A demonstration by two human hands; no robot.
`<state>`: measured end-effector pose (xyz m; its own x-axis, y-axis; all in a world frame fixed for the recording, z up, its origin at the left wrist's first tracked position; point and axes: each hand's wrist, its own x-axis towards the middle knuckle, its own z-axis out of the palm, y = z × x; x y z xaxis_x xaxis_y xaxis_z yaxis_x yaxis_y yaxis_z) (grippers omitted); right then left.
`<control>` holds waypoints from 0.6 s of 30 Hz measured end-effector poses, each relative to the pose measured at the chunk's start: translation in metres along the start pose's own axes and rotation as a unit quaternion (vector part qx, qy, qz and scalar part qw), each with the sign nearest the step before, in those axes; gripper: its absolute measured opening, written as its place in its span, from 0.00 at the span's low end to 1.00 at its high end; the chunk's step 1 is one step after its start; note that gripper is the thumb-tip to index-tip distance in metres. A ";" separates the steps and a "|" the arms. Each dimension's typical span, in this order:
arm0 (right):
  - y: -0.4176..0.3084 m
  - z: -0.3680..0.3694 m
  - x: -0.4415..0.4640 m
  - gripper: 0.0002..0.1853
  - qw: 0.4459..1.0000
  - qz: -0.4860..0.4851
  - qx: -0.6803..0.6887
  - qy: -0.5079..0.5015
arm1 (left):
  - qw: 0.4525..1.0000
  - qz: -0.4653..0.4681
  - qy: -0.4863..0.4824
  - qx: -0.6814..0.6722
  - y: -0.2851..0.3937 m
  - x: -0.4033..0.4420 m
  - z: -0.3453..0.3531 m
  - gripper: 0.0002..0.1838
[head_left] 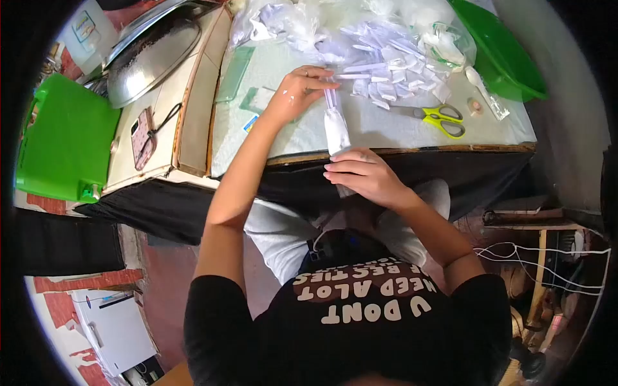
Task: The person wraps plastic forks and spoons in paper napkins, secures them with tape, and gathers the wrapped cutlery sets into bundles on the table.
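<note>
Pale sheeting [248, 149] covers a desk [193, 138] at whose front edge the left hand [299, 94], fingers nearly closed, pinches a slim white packet's [336, 130] top; the right hand [368, 177], loosely curled, grips its lower end, apparently to hold it straight.

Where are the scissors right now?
In the head view, the yellow-green-handled scissors lie toward the right of the white-covered table, just below the heap of small white packets and left of the white plastic spoon.

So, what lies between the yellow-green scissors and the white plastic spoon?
In the head view, a small brownish item lies between scissors and spoon, too small to name.
</note>
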<state>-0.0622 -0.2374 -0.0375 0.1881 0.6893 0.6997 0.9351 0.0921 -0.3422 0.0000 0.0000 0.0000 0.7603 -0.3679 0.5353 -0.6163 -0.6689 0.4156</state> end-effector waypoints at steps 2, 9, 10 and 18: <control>0.005 0.002 -0.003 0.11 1.000 -0.004 -0.023 -0.019 | 1.000 0.019 0.000 0.015 -0.003 0.002 0.006 0.17; 0.017 0.015 -0.010 0.12 1.000 -0.014 -0.015 -0.017 | 0.981 0.027 0.001 0.193 0.005 -0.015 0.011 0.22; 0.017 0.017 -0.011 0.13 1.000 0.004 0.006 -0.011 | 0.977 0.014 0.007 0.211 0.020 -0.018 0.003 0.23; 0.016 -0.003 -0.004 0.16 0.993 0.116 0.029 0.016 | 0.993 -0.107 -0.020 0.045 0.089 -0.072 -0.006 0.25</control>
<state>-0.0468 -0.2410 -0.0438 0.4064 0.6743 0.6165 0.8466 -0.0240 -0.5317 -0.1109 -0.0293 0.0030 0.8807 -0.2344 0.4116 -0.4196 -0.7891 0.4486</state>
